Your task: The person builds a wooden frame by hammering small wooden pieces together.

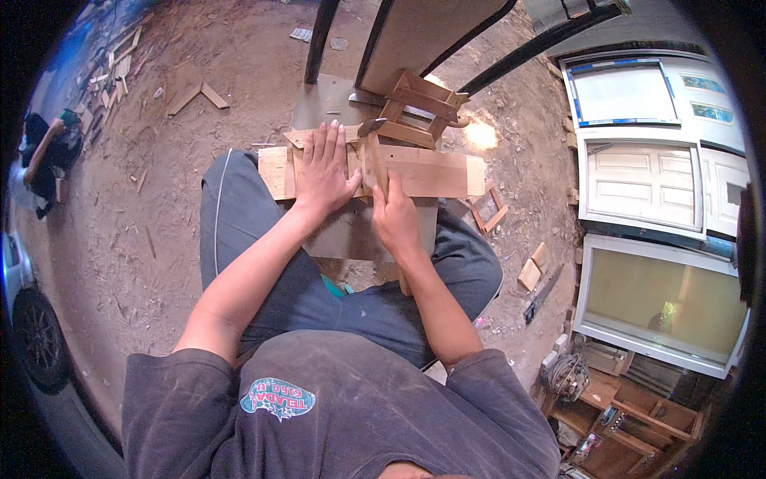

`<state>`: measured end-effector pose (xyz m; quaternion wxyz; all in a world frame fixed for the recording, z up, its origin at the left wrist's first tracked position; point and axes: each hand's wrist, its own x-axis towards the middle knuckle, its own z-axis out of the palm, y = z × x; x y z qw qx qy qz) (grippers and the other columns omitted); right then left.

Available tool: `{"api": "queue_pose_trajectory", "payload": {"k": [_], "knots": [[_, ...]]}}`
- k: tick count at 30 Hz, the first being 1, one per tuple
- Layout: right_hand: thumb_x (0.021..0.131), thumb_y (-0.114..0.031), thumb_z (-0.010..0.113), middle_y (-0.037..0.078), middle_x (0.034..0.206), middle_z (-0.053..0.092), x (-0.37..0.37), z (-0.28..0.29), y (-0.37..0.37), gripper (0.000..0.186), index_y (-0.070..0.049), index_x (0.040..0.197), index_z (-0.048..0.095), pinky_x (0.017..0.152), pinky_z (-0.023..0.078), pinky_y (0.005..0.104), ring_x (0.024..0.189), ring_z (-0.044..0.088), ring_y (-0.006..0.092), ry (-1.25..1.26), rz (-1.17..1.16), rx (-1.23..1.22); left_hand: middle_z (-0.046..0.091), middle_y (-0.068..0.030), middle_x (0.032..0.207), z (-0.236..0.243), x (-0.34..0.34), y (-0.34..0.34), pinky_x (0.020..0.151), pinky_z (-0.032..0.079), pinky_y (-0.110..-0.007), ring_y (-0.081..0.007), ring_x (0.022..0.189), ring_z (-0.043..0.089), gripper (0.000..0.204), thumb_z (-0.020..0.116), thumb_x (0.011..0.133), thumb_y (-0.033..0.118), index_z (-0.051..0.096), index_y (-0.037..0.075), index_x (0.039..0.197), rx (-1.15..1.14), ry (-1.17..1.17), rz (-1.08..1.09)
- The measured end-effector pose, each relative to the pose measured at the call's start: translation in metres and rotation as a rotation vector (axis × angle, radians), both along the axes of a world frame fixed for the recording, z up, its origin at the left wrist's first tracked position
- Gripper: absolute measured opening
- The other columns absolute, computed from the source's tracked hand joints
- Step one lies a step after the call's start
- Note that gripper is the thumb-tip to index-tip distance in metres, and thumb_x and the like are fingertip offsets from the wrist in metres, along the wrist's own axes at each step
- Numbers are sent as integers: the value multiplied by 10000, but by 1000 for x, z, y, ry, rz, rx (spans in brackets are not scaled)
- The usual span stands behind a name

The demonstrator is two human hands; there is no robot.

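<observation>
Left hand [323,169] lies flat, fingers spread, pressing the wooden board [423,172]. Right hand [395,217] is closed around a hammer handle [377,164]. Judged mid-job: board in place, fastening unfinished.

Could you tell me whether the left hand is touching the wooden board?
Touching. The head view shows the left hand pressed flat, fingers spread, on the wooden board with no gap visible beneath the palm.

Pale, matt raw wood plank [423,172]; wooden-handled hammer [375,156] with dull metal head.
</observation>
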<state>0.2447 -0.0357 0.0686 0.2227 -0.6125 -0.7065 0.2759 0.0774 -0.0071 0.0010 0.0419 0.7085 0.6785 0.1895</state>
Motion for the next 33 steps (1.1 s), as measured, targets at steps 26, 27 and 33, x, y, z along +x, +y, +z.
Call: {"api": "queue_pose_trajectory", "payload": {"k": [26, 27, 33], "knots": [[1055, -201, 535, 363, 1084, 669, -8, 21, -1, 424, 39, 1392, 440, 782, 530, 619, 947, 656, 559, -27, 7, 151, 232, -178, 1716, -3, 0, 1, 1315, 64, -494, -331, 1611, 141, 869, 526, 934, 429, 265, -33, 1622, 4, -48, -20], [1054, -202, 537, 363, 1071, 671, -13, 32, -1, 424, 39, 1389, 442, 780, 529, 622, 942, 657, 560, 40, 11, 163, 238, -183, 1713, -1, -2, -2, 1314, 73, -490, -332, 1609, 152, 855, 521, 934, 417, 275, -34, 1618, -6, -61, -11], [1055, -220, 541, 352, 1009, 680, -4, -15, 2, 372, 18, 1339, 501, 760, 530, 621, 913, 664, 552, -120, 27, 22, 274, -190, 1698, -7, 1, 3, 1316, 89, -483, -324, 1600, 186, 873, 529, 913, 441, 304, -37, 1608, 12, 15, 15]]}}
